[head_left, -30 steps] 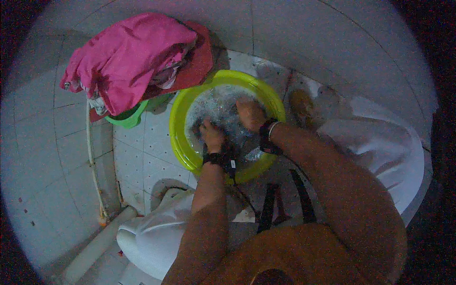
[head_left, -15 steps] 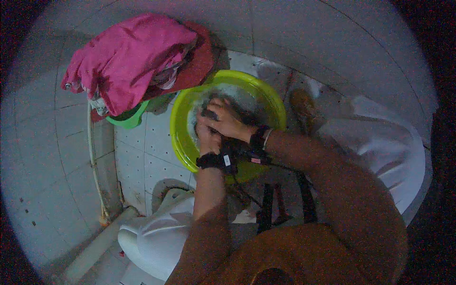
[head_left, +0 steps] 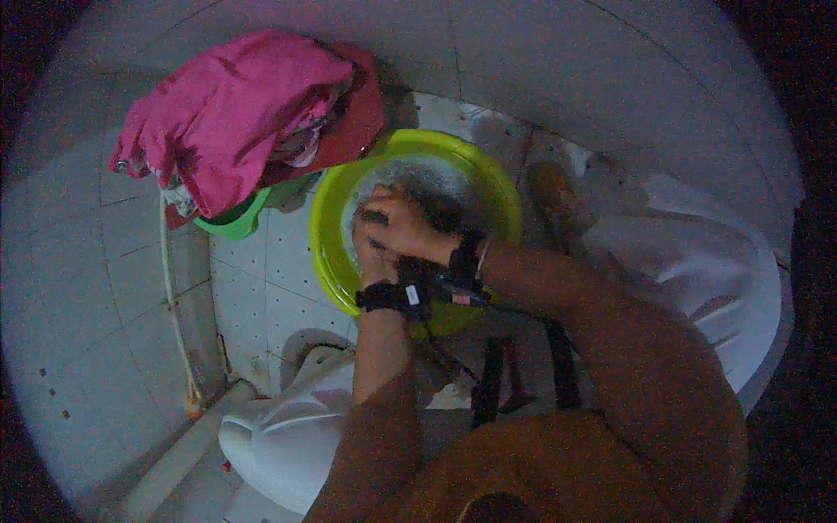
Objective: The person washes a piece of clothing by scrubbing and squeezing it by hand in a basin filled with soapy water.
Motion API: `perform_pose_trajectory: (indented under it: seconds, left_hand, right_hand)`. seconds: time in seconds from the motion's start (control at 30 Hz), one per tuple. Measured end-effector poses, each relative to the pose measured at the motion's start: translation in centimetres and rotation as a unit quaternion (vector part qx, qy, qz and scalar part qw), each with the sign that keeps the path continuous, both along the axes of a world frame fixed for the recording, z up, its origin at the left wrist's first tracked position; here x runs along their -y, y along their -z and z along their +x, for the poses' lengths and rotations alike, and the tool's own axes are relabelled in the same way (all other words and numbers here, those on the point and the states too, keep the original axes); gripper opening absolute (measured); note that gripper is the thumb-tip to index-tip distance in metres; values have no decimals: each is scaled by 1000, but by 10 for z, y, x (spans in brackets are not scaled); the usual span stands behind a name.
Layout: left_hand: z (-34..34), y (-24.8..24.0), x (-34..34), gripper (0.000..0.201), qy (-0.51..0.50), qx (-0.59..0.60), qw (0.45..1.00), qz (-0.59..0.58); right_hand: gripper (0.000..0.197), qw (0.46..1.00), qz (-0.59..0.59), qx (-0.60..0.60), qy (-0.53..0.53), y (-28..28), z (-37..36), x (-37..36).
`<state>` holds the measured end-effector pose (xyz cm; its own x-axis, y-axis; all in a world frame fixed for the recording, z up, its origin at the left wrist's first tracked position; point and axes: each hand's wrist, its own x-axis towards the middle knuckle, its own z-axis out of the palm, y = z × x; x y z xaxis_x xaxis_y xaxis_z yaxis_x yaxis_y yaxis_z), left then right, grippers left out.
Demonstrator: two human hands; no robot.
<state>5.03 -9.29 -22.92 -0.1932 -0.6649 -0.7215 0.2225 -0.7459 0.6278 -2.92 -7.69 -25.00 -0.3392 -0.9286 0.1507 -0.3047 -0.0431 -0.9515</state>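
Together toward nine o'clock in the yellow-green basin (head_left: 325, 261), the right hand (head_left: 405, 227) overlaps the left hand (head_left: 370, 253), their hold on the dark cloth-like bundle (head_left: 445, 212) toward two o'clock impossible to tell; pressing low in the suds (head_left: 442, 174) should limit splashing.

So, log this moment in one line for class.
left hand: in yellow basin; right hand: over left; dark cloth: by right hand

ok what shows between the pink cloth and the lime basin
In the head view, part of a red surface shows between the pink cloth and lime basin.
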Motion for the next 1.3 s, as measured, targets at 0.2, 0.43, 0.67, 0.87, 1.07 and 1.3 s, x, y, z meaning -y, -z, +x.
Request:
perform_pose_trajectory:
  seconds: [0.2, 0.43, 0.67, 0.87, 1.07, 1.3]
  left_hand:
    - [16, 44, 20, 43, 103, 59, 983, -143]
    - [1, 13, 21, 32, 53, 63, 995, -63]
    - [17, 5, 46, 32, 117, 187, 951, -217]
    - [4, -11, 41, 33, 210, 246, 867, -379]
    - [19, -13, 29, 62, 313, 38, 886, -340]
    - [32, 10, 4, 73, 421, 181, 871, -176]
  right_hand:
    - [26, 987, 21, 136, 85, -1, -17, 26]
    - [23, 987, 83, 136, 28, 25, -9, 3]
    - [44, 989, 109, -56, -82, 32, -55, 21]
    - [52, 979, -10, -76, -188, -1, -43, 19]
    - [45, 968, 45, -20, -246, -14, -77, 18]
    - [50, 927, 8, 156, -341, -102, -82, 13]
